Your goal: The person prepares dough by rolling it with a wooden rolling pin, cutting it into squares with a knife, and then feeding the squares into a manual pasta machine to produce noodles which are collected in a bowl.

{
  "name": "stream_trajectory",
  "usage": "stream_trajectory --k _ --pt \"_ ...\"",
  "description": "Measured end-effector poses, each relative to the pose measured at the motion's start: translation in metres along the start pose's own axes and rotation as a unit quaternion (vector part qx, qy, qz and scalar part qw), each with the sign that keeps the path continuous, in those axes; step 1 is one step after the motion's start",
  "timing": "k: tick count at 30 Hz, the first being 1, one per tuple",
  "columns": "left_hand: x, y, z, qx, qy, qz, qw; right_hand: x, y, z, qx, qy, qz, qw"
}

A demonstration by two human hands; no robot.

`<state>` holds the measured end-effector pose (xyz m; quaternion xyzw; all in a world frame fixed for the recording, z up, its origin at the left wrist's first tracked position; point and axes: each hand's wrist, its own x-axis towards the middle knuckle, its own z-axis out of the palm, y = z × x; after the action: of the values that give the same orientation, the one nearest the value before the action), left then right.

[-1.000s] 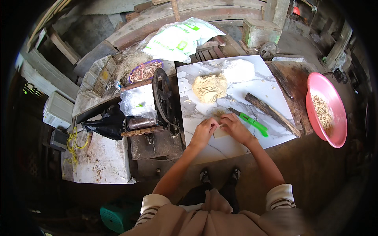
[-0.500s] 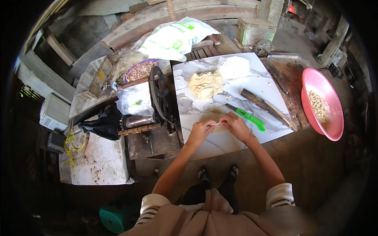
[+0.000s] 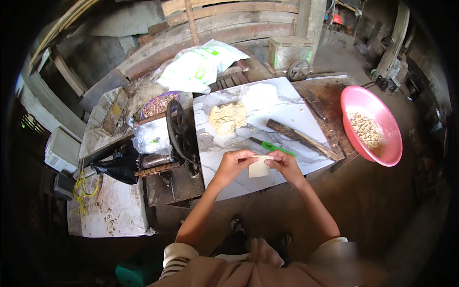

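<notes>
A person holds one small pale dough sheet (image 3: 260, 167) between both hands above the near edge of a white marble-patterned slab (image 3: 296, 115). The left hand (image 3: 234, 162) pinches the sheet's left edge between thumb and fingers; the right hand (image 3: 284, 165) grips its right edge the same way, so the sheet hangs stretched between the two, just clear of the slab. Behind the hands lie one green-handled knife (image 3: 272, 147) and one dark wooden stick (image 3: 301, 138), side by side and apart from each other. Farther back sits one lump of yellowish dough (image 3: 228, 118) and, beside it, one white mound (image 3: 260, 95). To the right, off the slab, stands one pink basin (image 3: 370, 125) holding pale cut strips (image 3: 364, 129). To the left stands one hand-cranked roller machine (image 3: 174, 138) with a black wheel, a black bag (image 3: 119, 165) beside it.
</notes>
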<state>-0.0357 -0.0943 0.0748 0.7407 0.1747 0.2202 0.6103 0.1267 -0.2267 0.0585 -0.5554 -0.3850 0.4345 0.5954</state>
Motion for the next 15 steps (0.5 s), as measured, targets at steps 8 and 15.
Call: stream_trajectory --k 8,15 --pt "0.048 0.060 0.145 -0.127 -0.108 -0.027 0.986 -0.106 -0.063 -0.119 0.096 0.120 0.019 0.988" --pt "0.084 0.102 0.312 -0.169 -0.176 -0.041 0.969 -0.226 -0.109 -0.250 0.164 0.164 0.024 0.972"
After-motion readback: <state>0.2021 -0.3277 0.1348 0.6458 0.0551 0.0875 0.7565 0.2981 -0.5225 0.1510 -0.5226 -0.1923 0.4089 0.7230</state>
